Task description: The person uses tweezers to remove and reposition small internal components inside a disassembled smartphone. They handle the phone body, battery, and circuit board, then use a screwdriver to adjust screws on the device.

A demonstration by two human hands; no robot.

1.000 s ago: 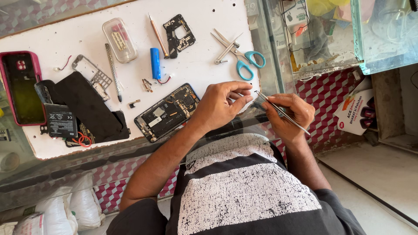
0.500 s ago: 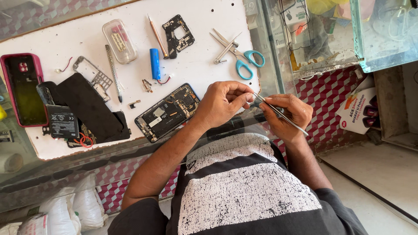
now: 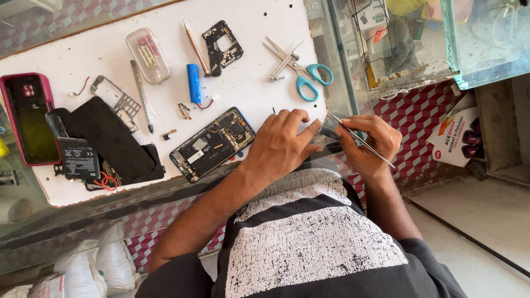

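Tweezers [image 3: 361,140] sit pinched in the right hand [image 3: 367,143], their long axis running from about ten o'clock to four o'clock, tips pointing up-left toward the small dark part [image 3: 329,128] that the left hand [image 3: 284,146] grips between thumb and fingertips. That part is held just off the table [image 3: 248,22] edge, at roughly four o'clock from the opened phone [image 3: 212,144] with its circuit boards exposed. What exactly the part is cannot be told; it is mostly hidden by the fingers.

To do this step well, I would judge that the left hand should brace against the table edge so the part stays steady, while the right hand closes the tips lightly, enough to catch but not to bend or flick the piece away. Keeping the work over the white surface would stop anything dropped from being lost.

Blue-handled scissors [image 3: 306,77] lie at twelve o'clock from the hands, a blue cylindrical cell [image 3: 193,83] further left.
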